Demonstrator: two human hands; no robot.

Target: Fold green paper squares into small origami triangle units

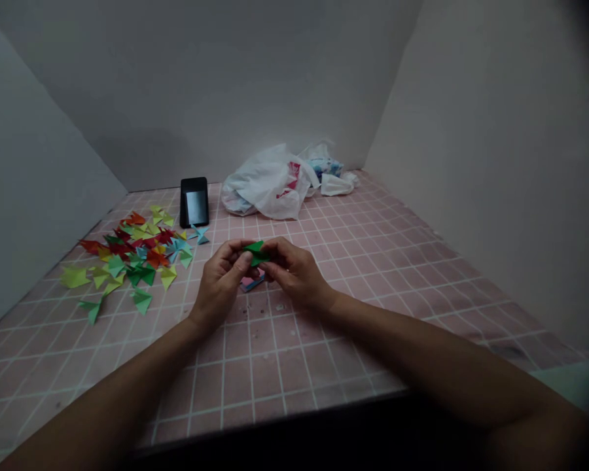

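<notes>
A green folded paper piece is gripped at the centre of the view, with the left hand and the right hand brought together and the fingers of both clamped on it. Directly beneath the hands, a small pink and blue paper item is seen lying on a pink grid-lined mat, partly hidden by the fingers. To the left of the left hand, a loose scatter of folded triangular paper pieces is spread across the mat in red, yellow, lime, green and pale blue; none is touched. Beyond the hands and slightly left, a black phone is propped upright. Farther beyond the right hand, a white plastic bag with red print is slumped against the back wall, and a crumpled white tissue is placed just beside it.
</notes>
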